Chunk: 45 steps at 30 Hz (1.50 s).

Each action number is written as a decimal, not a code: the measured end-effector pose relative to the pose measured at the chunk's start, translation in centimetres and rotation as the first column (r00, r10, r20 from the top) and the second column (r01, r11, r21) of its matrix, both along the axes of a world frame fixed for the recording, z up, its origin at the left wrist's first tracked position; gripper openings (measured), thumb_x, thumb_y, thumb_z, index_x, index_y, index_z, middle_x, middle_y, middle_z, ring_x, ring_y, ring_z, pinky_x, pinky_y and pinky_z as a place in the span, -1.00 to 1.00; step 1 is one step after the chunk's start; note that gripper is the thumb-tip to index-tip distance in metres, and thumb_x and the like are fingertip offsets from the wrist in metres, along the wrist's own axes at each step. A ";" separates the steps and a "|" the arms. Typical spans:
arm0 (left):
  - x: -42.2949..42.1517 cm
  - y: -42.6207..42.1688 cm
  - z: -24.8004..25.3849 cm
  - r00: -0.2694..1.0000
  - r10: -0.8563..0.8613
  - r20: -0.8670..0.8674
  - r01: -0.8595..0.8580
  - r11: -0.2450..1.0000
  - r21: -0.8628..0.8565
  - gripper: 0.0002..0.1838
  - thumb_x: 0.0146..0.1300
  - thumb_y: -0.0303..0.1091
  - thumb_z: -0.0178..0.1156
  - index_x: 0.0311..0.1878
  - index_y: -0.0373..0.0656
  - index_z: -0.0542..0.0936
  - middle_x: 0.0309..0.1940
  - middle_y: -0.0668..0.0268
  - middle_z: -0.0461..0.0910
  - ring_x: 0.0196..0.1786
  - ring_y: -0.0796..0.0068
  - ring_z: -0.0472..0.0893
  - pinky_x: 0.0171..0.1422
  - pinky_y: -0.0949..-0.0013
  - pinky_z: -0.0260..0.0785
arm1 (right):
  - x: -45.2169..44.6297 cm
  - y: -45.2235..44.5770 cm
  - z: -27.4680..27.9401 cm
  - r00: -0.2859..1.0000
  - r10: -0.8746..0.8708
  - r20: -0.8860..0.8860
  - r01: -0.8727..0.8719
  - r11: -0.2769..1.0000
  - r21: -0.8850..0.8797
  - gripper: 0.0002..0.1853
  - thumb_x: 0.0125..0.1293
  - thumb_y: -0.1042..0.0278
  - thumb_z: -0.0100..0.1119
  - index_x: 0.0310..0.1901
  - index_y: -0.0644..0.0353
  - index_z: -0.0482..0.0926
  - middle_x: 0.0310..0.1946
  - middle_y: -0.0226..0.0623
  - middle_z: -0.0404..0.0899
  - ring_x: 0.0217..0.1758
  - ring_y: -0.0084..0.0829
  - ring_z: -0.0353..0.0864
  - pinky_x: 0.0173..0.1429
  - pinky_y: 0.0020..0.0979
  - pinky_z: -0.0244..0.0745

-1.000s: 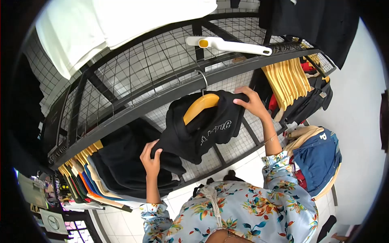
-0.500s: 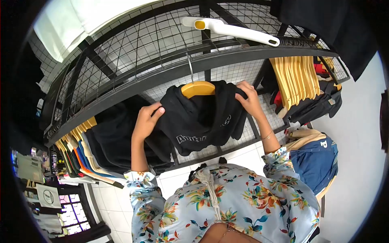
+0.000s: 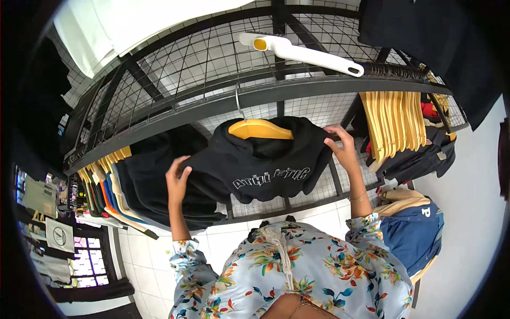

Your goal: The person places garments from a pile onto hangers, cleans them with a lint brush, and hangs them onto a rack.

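Note:
A black hoodie (image 3: pixel 265 165) with outlined "ATHLETIC" lettering hangs on a wooden hanger (image 3: pixel 260 129), whose metal hook reaches up to the rack's dark bar. My left hand (image 3: pixel 178 175) pinches the hoodie at its left shoulder or sleeve. On the other side, my right hand (image 3: pixel 342 146) grips the opposite shoulder between thumb and fingers. The cloth is spread between both hands, its front facing me. Part of the hood's inside shows below the hanger.
A white-handled brush (image 3: pixel 313 56) lies on the black mesh rack top (image 3: pixel 202 58). Bare wooden hangers (image 3: pixel 393 125) hang at right, above dark garments. Several clothes (image 3: pixel 117 191) hang at left. A blue and beige jacket (image 3: pixel 409 223) hangs lower right. White floor tiles (image 3: pixel 212 244) show below.
Both hands have moved apart, stretching the hoodie's shoulders wider. Its lettering now shows in full, and more of the hanger is visible. The camera view has shifted slightly.

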<state>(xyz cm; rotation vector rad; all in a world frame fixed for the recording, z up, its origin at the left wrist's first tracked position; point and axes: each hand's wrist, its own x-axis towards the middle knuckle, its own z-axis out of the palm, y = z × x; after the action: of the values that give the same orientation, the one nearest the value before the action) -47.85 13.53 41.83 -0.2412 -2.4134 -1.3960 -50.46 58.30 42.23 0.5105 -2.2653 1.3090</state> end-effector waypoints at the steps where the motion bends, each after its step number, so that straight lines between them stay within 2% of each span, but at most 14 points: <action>1: 0.5 0.7 -0.7 0.998 0.049 -0.041 -0.046 0.995 0.083 -0.66 0.16 -0.24 0.15 -0.08 -0.26 0.49 -0.27 0.35 0.51 -0.15 0.56 0.47 -0.05 0.53 0.25 | 0.0 -0.1 0.4 1.000 0.005 -0.001 -0.005 1.000 -0.004 -0.78 0.07 0.49 0.15 -0.23 0.37 0.45 -0.35 -0.26 0.47 -0.28 -0.45 0.46 -0.14 -0.56 0.31; 3: 1.7 0.9 -1.8 0.991 0.114 -0.071 -0.100 0.980 0.170 -0.64 0.17 -0.22 0.14 -0.05 -0.26 0.48 -0.26 0.35 0.51 -0.13 0.54 0.47 -0.02 0.53 0.24 | -0.1 -0.4 1.0 0.999 0.033 0.019 -0.033 0.999 0.009 -0.77 0.08 0.49 0.13 -0.22 0.38 0.44 -0.32 -0.20 0.49 -0.24 -0.37 0.48 -0.11 -0.51 0.32; 6: 2.8 0.7 -2.7 0.976 0.063 0.210 -0.152 0.885 0.440 -0.60 0.23 -0.16 0.07 0.04 -0.23 0.45 -0.16 0.32 0.50 -0.04 0.48 0.45 0.09 0.50 0.21 | -0.6 -1.1 1.3 0.998 0.056 0.009 -0.056 0.998 0.013 -0.78 0.09 0.48 0.12 -0.22 0.37 0.44 -0.32 -0.18 0.50 -0.22 -0.30 0.50 -0.11 -0.48 0.33; 12: 2.2 -2.2 -7.2 0.982 -0.147 0.119 0.005 0.651 0.759 -0.58 0.28 -0.14 -0.02 0.09 -0.22 0.41 -0.08 0.31 0.49 0.01 0.47 0.44 0.15 0.48 0.20 | 0.2 -3.2 2.4 0.992 0.007 -0.126 0.018 0.981 0.194 -0.82 0.11 0.46 0.12 -0.26 0.35 0.47 -0.34 -0.19 0.50 -0.25 -0.24 0.50 -0.11 -0.45 0.34; 15: 2.3 -3.1 -8.2 0.983 -0.155 0.100 -0.006 0.515 0.857 -0.59 0.30 -0.15 -0.04 0.09 -0.23 0.40 -0.04 0.31 0.48 0.02 0.46 0.45 0.17 0.46 0.20 | -0.4 -2.7 2.5 0.994 0.106 -0.009 -0.104 0.990 0.096 -0.81 0.11 0.41 0.13 -0.27 0.33 0.47 -0.35 -0.22 0.51 -0.27 -0.28 0.49 -0.13 -0.45 0.33; 19: 3.2 -1.9 -2.0 0.934 0.023 0.357 -0.222 0.821 0.527 -0.66 0.28 -0.19 -0.01 0.01 -0.21 0.44 -0.03 0.33 0.47 0.01 0.46 0.45 0.17 0.43 0.19 | -2.0 -0.2 3.4 0.958 0.242 0.157 -0.260 0.959 0.109 -0.78 0.13 0.34 0.16 -0.27 0.30 0.47 -0.35 -0.27 0.51 -0.28 -0.36 0.49 -0.13 -0.45 0.33; 22: 3.5 2.4 1.6 0.833 0.536 -0.138 -0.518 0.843 0.144 -0.78 0.24 -0.28 0.06 -0.13 -0.17 0.46 -0.18 0.36 0.48 -0.11 0.55 0.46 0.03 0.48 0.26 | -4.4 -0.6 5.5 0.934 0.293 0.204 -0.326 0.933 0.154 -0.77 0.13 0.30 0.17 -0.26 0.27 0.48 -0.34 -0.31 0.52 -0.27 -0.41 0.48 -0.11 -0.45 0.33; 27: 4.0 11.8 5.4 0.952 0.286 -0.108 -0.246 0.927 0.282 -0.77 0.03 -0.39 0.24 -0.33 -0.18 0.37 -0.52 0.48 0.33 -0.45 0.75 0.32 -0.39 0.68 0.16 | -7.4 -5.8 10.4 0.880 0.359 0.311 -0.445 0.852 0.276 -0.74 0.18 0.23 0.13 -0.16 0.19 0.52 -0.27 -0.38 0.55 -0.23 -0.51 0.47 -0.08 -0.46 0.35; 31: 2.7 15.4 6.2 0.901 0.405 -0.153 -0.368 0.903 0.222 -0.78 -0.09 -0.55 0.20 -0.46 -0.21 0.31 -0.61 0.45 0.31 -0.59 0.75 0.25 -0.53 0.65 0.10 | -10.7 -12.1 10.1 0.684 0.586 0.435 -0.718 0.648 0.256 -0.64 0.16 0.17 0.13 -0.02 0.10 0.49 -0.13 -0.39 0.52 -0.16 -0.51 0.45 -0.01 -0.45 0.35; 34: 1.9 15.7 7.3 0.853 0.450 -0.265 -0.427 0.893 0.142 -0.78 -0.14 -0.62 0.16 -0.52 -0.21 0.28 -0.66 0.42 0.29 -0.64 0.75 0.22 -0.57 0.64 0.08 | -12.1 -16.2 9.2 0.711 0.567 0.415 -0.702 0.550 0.452 -0.62 0.19 0.16 0.08 0.02 0.09 0.44 -0.13 -0.40 0.49 -0.04 -0.49 0.42 0.08 -0.43 0.31; 36: 1.9 16.2 8.1 0.850 0.396 -0.346 -0.372 0.918 0.138 -0.79 -0.14 -0.64 0.13 -0.55 -0.22 0.27 -0.67 0.40 0.28 -0.65 0.73 0.23 -0.58 0.63 0.08 | -11.1 -18.6 8.3 0.431 0.898 0.090 -0.876 0.393 0.281 -0.66 0.16 0.22 0.10 -0.03 0.15 0.45 -0.16 -0.39 0.50 -0.10 -0.47 0.44 -0.01 -0.45 0.34; 40: 2.1 16.2 8.2 0.817 0.296 -0.496 -0.323 0.946 0.033 -0.82 -0.12 -0.63 0.12 -0.55 -0.23 0.29 -0.67 0.38 0.29 -0.64 0.71 0.25 -0.57 0.62 0.09 | -9.8 -17.9 10.0 0.544 0.824 0.160 -0.832 0.504 0.234 -0.68 0.14 0.28 0.11 -0.09 0.22 0.47 -0.15 -0.32 0.51 -0.09 -0.43 0.45 0.00 -0.42 0.34; 42: 2.1 15.9 7.8 0.792 0.260 -0.552 -0.316 0.949 -0.007 -0.83 -0.11 -0.62 0.12 -0.53 -0.23 0.30 -0.67 0.37 0.29 -0.64 0.71 0.27 -0.56 0.62 0.10 | -12.5 -15.6 9.7 0.623 0.773 -0.119 -0.670 0.607 0.427 -0.72 0.13 0.31 0.12 -0.15 0.27 0.50 -0.17 -0.25 0.51 0.00 -0.39 0.43 0.13 -0.37 0.26; 45: 2.3 15.3 6.2 0.847 0.092 -0.524 -0.044 0.994 0.105 -0.85 -0.02 -0.57 0.16 -0.46 -0.23 0.36 -0.64 0.38 0.33 -0.59 0.70 0.31 -0.51 0.63 0.15 | -12.8 -13.0 11.8 0.539 0.830 0.142 -0.839 0.512 0.185 -0.75 0.14 0.30 0.09 -0.20 0.26 0.53 -0.21 -0.24 0.51 0.09 -0.34 0.38 0.23 -0.35 0.17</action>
<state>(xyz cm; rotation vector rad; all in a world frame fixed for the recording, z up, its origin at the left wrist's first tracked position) -45.55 28.85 48.07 -0.4482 -1.8813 -1.2050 -63.27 45.34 54.02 1.8864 -2.2493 1.4224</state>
